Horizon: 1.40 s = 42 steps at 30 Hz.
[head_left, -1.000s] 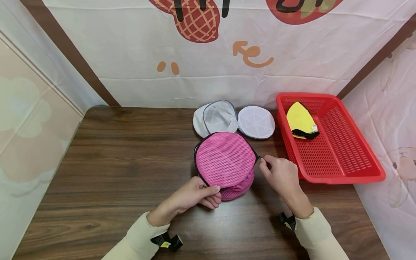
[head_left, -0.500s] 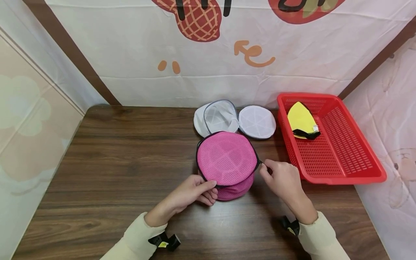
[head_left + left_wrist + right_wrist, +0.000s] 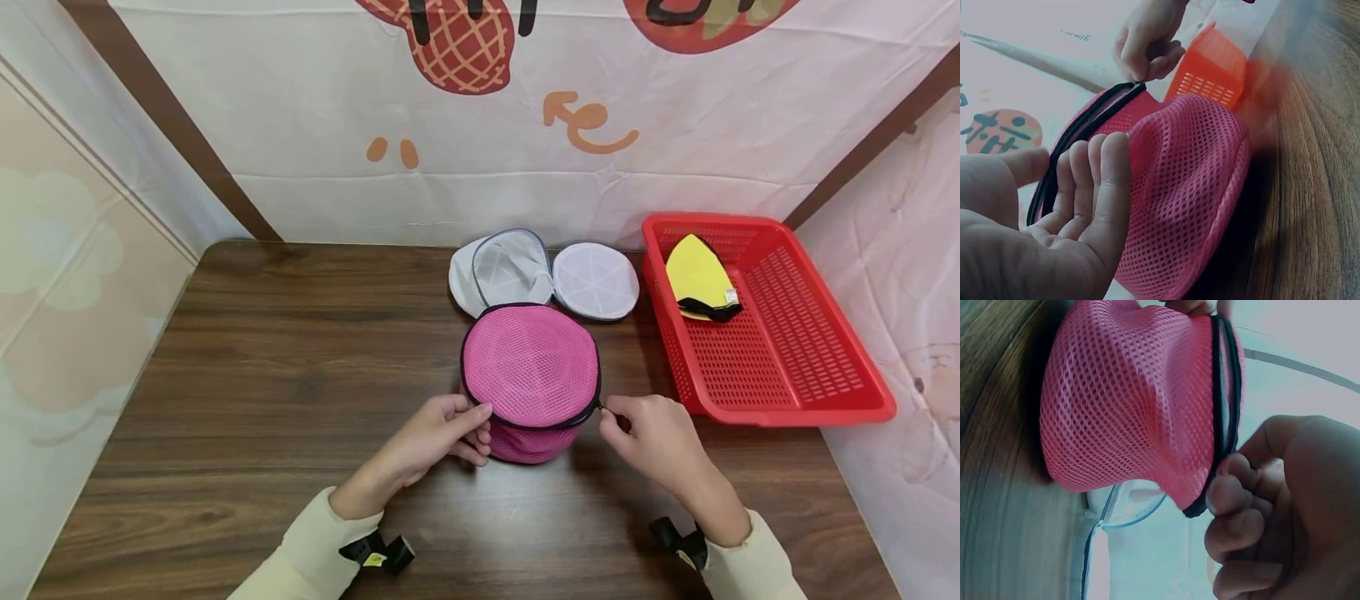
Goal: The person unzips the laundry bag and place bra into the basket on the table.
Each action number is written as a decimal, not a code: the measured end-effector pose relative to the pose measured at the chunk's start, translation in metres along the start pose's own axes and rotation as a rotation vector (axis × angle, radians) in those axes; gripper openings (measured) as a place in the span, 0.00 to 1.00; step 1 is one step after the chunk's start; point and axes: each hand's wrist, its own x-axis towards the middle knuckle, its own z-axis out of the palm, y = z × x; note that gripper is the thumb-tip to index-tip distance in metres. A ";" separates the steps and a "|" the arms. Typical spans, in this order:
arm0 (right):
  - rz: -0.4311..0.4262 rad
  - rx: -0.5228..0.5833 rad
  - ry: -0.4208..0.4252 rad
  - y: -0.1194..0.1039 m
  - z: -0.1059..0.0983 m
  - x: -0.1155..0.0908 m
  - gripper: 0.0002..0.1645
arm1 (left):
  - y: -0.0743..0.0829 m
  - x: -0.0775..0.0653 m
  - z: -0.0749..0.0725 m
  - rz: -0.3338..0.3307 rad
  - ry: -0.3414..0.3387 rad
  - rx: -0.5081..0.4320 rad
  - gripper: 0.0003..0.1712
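A pink mesh laundry bag (image 3: pixel 531 364) with black zip edging stands on the wooden table, its round top facing up. At the bag's front left, my left hand (image 3: pixel 442 439) pinches the rim between thumb and fingers. My right hand (image 3: pixel 654 437) pinches the zip pull at the right front of the rim, fingers curled. In the right wrist view, a narrow gap shows between the two black zip edges (image 3: pixel 1227 381) on the stretch between the hands. The bag's mesh side (image 3: pixel 1179 187) is creased near the left fingers. The zip pull is mostly covered by the right fingertips.
Behind the pink bag lies a white mesh bag (image 3: pixel 504 271), unzipped, with its round lid (image 3: pixel 596 282) folded out to the right. A red plastic basket (image 3: pixel 810 412) stands at the right, holding a folded yellow bag (image 3: pixel 697 271) with black edging. A printed cloth hangs behind the table.
My right hand has drawn the zip pull round the rim, toward the front. The lid now sits more evenly over the body. My left hand has shifted slightly left along the rim.
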 end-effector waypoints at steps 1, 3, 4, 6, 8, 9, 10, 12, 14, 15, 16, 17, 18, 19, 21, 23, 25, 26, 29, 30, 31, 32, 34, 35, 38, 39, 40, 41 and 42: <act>-0.009 0.010 -0.008 -0.001 0.000 -0.001 0.24 | 0.001 0.000 0.000 -0.006 -0.002 0.001 0.19; -0.028 0.036 -0.024 -0.003 -0.001 -0.002 0.24 | 0.001 0.000 0.000 -0.019 -0.015 0.002 0.25; -0.039 0.048 -0.032 -0.004 -0.001 -0.003 0.25 | 0.002 0.000 0.000 -0.026 -0.026 0.002 0.28; -0.066 0.079 -0.049 -0.007 0.000 -0.004 0.25 | 0.002 -0.001 0.001 -0.031 -0.052 0.005 0.33; -0.089 0.109 -0.076 -0.011 0.001 -0.005 0.25 | 0.001 -0.001 0.002 -0.033 -0.080 0.007 0.35; -0.100 0.119 -0.090 -0.012 0.003 -0.005 0.25 | 0.001 -0.001 0.003 -0.032 -0.090 0.007 0.35; -0.112 0.133 -0.103 -0.014 0.004 -0.005 0.25 | 0.001 -0.001 0.003 -0.031 -0.099 0.007 0.34; -0.136 0.149 -0.125 -0.017 0.007 -0.005 0.25 | 0.000 -0.001 0.005 -0.030 -0.112 0.005 0.33; -0.160 0.165 -0.145 -0.021 0.010 -0.004 0.25 | 0.000 -0.001 0.006 -0.029 -0.118 0.004 0.32; -0.174 0.170 -0.152 -0.022 0.011 -0.004 0.25 | 0.000 -0.001 0.006 -0.029 -0.119 0.004 0.32; -0.191 0.174 -0.156 -0.024 0.013 -0.003 0.25 | 0.000 0.000 0.007 -0.030 -0.120 0.008 0.32; -0.210 0.176 -0.160 -0.025 0.014 -0.003 0.25 | 0.000 0.000 0.007 -0.031 -0.123 0.013 0.32; -0.229 0.179 -0.162 -0.027 0.015 -0.002 0.25 | 0.000 0.000 0.008 -0.034 -0.128 0.019 0.32; -0.250 0.180 -0.161 -0.028 0.016 -0.001 0.24 | 0.000 0.000 0.008 -0.039 -0.134 0.025 0.32; -0.288 0.188 -0.160 -0.030 0.019 0.000 0.24 | -0.001 0.001 0.010 -0.055 -0.147 0.037 0.33; -0.322 0.201 -0.159 -0.032 0.021 0.001 0.23 | -0.003 0.002 0.012 -0.075 -0.162 0.044 0.34; -0.346 0.218 -0.162 -0.034 0.023 0.002 0.22 | -0.004 0.002 0.014 -0.090 -0.167 0.043 0.35; -0.356 0.224 -0.162 -0.035 0.023 0.003 0.22 | -0.004 0.003 0.015 -0.089 -0.164 0.040 0.35; -0.379 0.235 -0.159 -0.036 0.025 0.004 0.21 | -0.005 0.004 0.017 -0.069 -0.145 0.009 0.35; -0.383 0.234 -0.156 -0.036 0.025 0.004 0.21 | -0.005 0.004 0.017 -0.059 -0.136 -0.003 0.34; -0.388 0.230 -0.152 -0.036 0.025 0.004 0.21 | -0.005 0.004 0.017 -0.047 -0.129 -0.012 0.33; -0.390 0.227 -0.149 -0.036 0.026 0.004 0.21 | -0.005 0.005 0.017 -0.035 -0.123 -0.018 0.32; -0.394 0.216 -0.137 -0.036 0.026 0.004 0.21 | -0.005 0.005 0.017 -0.019 -0.120 -0.023 0.31; -0.394 0.210 -0.132 -0.035 0.026 0.004 0.21 | -0.005 0.005 0.017 -0.013 -0.121 -0.021 0.30; -0.388 0.187 -0.120 -0.034 0.027 0.003 0.21 | -0.005 0.004 0.016 -0.007 -0.126 -0.017 0.29; -0.385 0.180 -0.117 -0.034 0.026 0.003 0.22 | -0.005 0.004 0.016 -0.006 -0.129 -0.016 0.29; -0.379 0.175 -0.117 -0.034 0.026 0.003 0.22 | -0.005 0.004 0.016 -0.002 -0.134 -0.015 0.29; -0.375 0.171 -0.116 -0.033 0.026 0.003 0.22 | -0.006 0.004 0.016 0.002 -0.139 -0.014 0.29; -0.371 0.167 -0.115 -0.033 0.025 0.003 0.22 | -0.006 0.004 0.015 0.005 -0.142 -0.014 0.29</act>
